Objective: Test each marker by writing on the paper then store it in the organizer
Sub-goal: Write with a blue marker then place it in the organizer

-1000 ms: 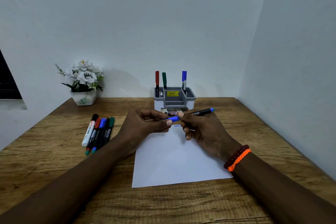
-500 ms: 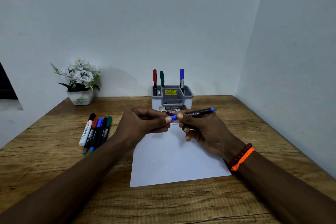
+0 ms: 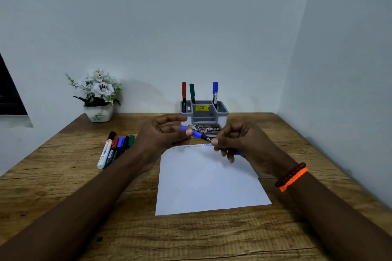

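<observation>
A person sits at a wooden surface (image 3: pixel 63 186), both forearms reaching forward, and holds a blue marker (image 3: pixel 198 134) in the air between both hands, above the far edge of a white sheet of paper (image 3: pixel 207 184). The left hand (image 3: pixel 163 135) curls its fingers around the blue cap end, thumb pressed on top; the right hand (image 3: pixel 235 142) pinches the dark barrel between thumb and fingertips. The cap appears to be on the marker, though whether it is fully seated cannot be told. Small squiggles (image 3: pixel 209 145), the rightmost blue, run along the paper's far edge, so this marker is probably tested and is being capped. To do this well, the person should push cap and barrel straight together along one line until they seat firmly, then let go with the left hand. Just beyond the hands stands a grey organizer (image 3: pixel 203 113), already holding a red marker (image 3: pixel 183 95), a green marker (image 3: pixel 192 95) and a blue-capped marker (image 3: pixel 215 94) upright. The capped marker should go in upright, lowered into a free slot without knocking those three. Five untested markers (image 3: pixel 115 149) lie side by side to the left of the paper. A pot of white flowers (image 3: pixel 97 95) sits at the far left.
</observation>
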